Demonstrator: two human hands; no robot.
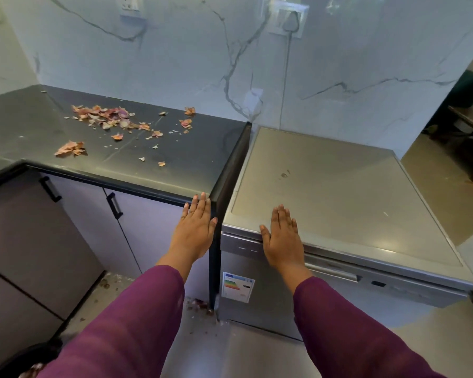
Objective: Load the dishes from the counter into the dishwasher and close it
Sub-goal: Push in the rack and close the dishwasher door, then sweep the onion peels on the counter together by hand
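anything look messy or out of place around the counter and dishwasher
Yes. Papery pink peelings, like onion skin, lie scattered over the dark counter. More scraps litter the floor at the counter's foot, beside the dishwasher. The dishwasher top carries a small smudge.

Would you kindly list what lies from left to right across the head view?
First cabinet handle, second cabinet handle, left hand, energy label, right hand, dishwasher door handle.

Both hands, left (195,227) and right (281,236), outstretched (fingers straight).
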